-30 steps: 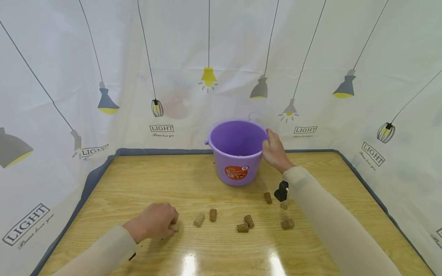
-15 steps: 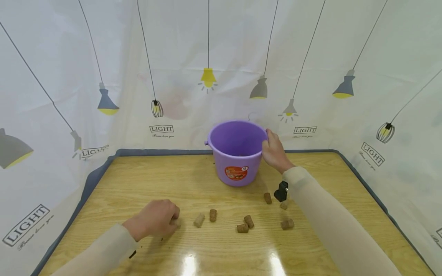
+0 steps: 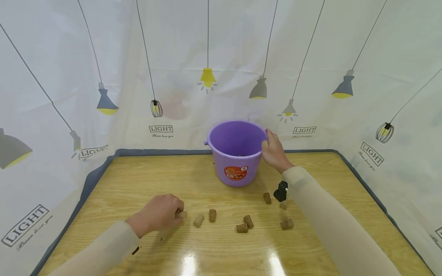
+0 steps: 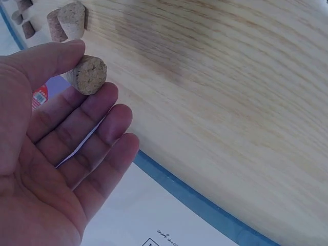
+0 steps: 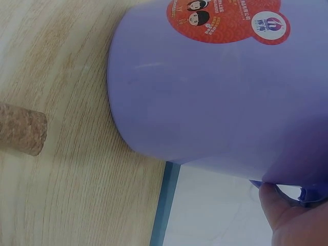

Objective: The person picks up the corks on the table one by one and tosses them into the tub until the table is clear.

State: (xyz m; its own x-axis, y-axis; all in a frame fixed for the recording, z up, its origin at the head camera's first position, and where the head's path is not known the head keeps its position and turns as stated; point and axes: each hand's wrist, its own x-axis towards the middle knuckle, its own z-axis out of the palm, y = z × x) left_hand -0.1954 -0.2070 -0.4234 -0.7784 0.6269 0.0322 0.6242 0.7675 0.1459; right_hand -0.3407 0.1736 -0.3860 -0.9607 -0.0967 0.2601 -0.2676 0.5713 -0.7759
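Observation:
Between thumb and fingers my left hand [image 3: 160, 214] pinches a pale cork [image 4: 91, 75], just over the table's left half. To its right stand a light cork [image 3: 198, 220] and a brown cork [image 3: 212, 215]. My right hand [image 3: 275, 152] grips the right side of the rim of a purple bucket [image 3: 237, 168], which stands upright at the back middle. In the right wrist view the thumb [image 5: 274, 205] lies by the bucket's rim. Small dark bits show at the bucket's bottom, too little seen to name.
Two brown corks [image 3: 245, 224] lie together right of the middle. Several more, such as a brown cork [image 3: 267, 198], are scattered near my right forearm. Tiny dark crumbs lie beside my left wrist. A white printed cloth [image 3: 172, 84] walls in the wooden table [image 3: 155, 176].
My left hand has moved a little to the right and away from me with the pale cork, towards the light cork. The right hand and the bucket have stayed put.

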